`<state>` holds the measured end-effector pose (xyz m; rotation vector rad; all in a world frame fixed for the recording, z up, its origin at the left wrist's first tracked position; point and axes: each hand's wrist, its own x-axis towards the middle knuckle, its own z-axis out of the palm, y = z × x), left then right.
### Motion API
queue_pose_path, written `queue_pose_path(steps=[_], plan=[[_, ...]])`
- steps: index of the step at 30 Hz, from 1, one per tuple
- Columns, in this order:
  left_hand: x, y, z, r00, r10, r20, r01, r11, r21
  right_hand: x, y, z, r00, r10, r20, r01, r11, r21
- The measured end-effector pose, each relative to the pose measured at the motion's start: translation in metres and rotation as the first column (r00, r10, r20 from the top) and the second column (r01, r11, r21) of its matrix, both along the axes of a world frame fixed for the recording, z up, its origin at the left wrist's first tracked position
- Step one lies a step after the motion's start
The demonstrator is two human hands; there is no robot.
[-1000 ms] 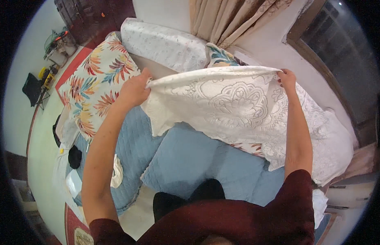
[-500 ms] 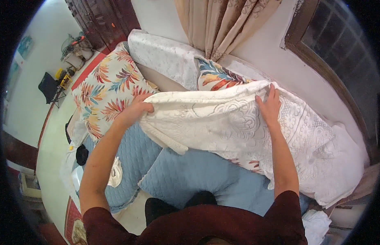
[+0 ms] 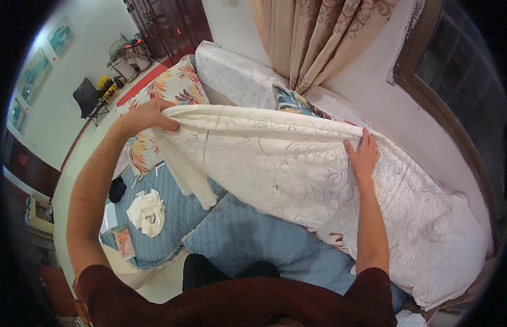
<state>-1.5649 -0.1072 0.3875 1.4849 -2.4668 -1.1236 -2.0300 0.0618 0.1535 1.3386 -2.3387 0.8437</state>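
My left hand (image 3: 158,119) grips the top edge of a white embroidered bedspread (image 3: 286,169), pulling it out into a long band with a corner hanging down. My right hand (image 3: 362,158) is open on the same bedspread, fingers spread at its upper edge. Beneath lie blue quilted bedding (image 3: 253,229) and a pillow with leaf prints (image 3: 188,82); a second leaf-print cushion (image 3: 289,101) is largely covered. A crumpled cream cloth (image 3: 147,212) rests on the quilt to the left, beside a printed flat packet (image 3: 124,242).
A pale padded backrest (image 3: 237,68) runs along the wall under beige curtains (image 3: 313,41). A dark-framed window (image 3: 455,71) is on the right. Farther left stand a wooden cabinet (image 3: 169,27), a folding chair (image 3: 87,95) and buckets (image 3: 128,71).
My left hand has moved leftward, stretching the bedspread's edge. My right hand has gone from pinching the edge to spread fingers lower in the view. More of the room's left side shows.
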Motion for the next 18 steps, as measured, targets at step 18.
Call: queue_pose_path(steps=[18], plan=[[0.069, -0.093, -0.006, 0.763, 0.574, 0.296, -0.046, 0.505, -0.862, 0.005, 0.006, 0.004, 0.999, 0.015, 0.047, -0.018, 0.998, 0.052]])
